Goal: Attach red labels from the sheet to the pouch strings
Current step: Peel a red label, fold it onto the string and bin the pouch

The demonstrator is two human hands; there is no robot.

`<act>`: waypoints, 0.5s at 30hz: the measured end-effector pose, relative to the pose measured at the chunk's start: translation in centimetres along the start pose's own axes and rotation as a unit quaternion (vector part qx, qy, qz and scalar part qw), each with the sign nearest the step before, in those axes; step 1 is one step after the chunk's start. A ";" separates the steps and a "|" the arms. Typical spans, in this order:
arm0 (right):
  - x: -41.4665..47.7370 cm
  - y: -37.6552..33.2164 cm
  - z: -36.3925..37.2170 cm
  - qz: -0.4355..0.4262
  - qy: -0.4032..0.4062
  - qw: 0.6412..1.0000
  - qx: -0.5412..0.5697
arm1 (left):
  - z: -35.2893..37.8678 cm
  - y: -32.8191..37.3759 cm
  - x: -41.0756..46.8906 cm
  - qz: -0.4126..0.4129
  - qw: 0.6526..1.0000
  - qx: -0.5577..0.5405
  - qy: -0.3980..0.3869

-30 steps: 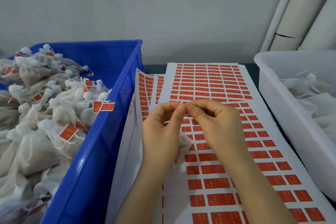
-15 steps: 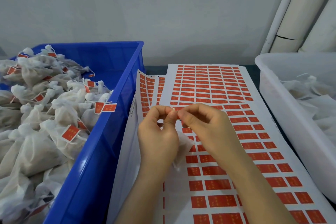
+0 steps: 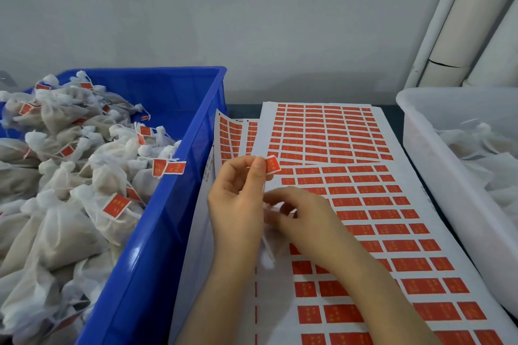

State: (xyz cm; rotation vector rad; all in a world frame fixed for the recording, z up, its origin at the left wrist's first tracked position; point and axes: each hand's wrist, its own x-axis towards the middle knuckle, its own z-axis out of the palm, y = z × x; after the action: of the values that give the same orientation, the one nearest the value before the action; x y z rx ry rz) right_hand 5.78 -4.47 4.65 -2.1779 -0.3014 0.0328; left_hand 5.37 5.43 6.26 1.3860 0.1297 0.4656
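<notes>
A white sheet of red labels point(image 3: 361, 199) lies in front of me between two bins. My left hand point(image 3: 238, 204) pinches a folded red label point(image 3: 272, 164) between thumb and fingertip, raised over the sheet. A thin white string runs down from it to a small white pouch point(image 3: 270, 249), mostly hidden under my hands. My right hand point(image 3: 302, 221) sits just below and right of the left, fingers curled around the top of the pouch.
A blue bin point(image 3: 157, 221) on the left is heaped with white pouches bearing red labels. A white bin point(image 3: 437, 176) on the right holds unlabelled pouches. More label sheets point(image 3: 232, 134) lie fanned under the top one. White tubes point(image 3: 459, 36) lean at the back right.
My right hand has let go of the label and dropped down to the pouch. The left hand keeps the label pinched, now showing as a folded red tag.
</notes>
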 end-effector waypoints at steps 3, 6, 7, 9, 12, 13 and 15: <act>0.1 0.3 0.0 -0.005 0.048 0.999 -0.012 | 0.1 -0.1 0.3 -0.038 0.999 -0.006 0.026; 0.0 0.3 -0.8 -0.008 0.109 0.994 0.024 | -0.2 -0.5 1.1 -0.148 0.988 -0.008 0.038; 0.0 0.3 -1.0 -0.010 0.125 0.991 0.036 | -0.3 -0.7 1.4 -0.172 0.985 -0.015 0.026; -0.1 0.1 -1.4 -0.005 0.153 0.986 0.061 | -0.3 -1.1 1.6 -0.191 0.981 -0.020 0.003; -0.3 -0.4 -2.0 0.003 0.192 0.977 0.094 | 0.1 -1.8 1.5 -0.205 0.978 0.006 -0.025; -0.3 -0.6 -2.2 0.000 0.205 0.974 0.101 | 0.3 -2.1 1.4 -0.200 0.979 0.024 -0.028; -0.4 -1.2 -2.8 -0.005 0.231 0.966 0.113 | 0.6 -2.7 1.1 -0.166 0.981 0.088 -0.057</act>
State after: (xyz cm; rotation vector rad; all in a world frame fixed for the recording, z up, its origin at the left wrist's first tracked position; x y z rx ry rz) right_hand 5.52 -6.14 7.18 -1.8893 -0.0364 -0.4219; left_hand 7.21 5.02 3.93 1.5247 0.3089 0.0983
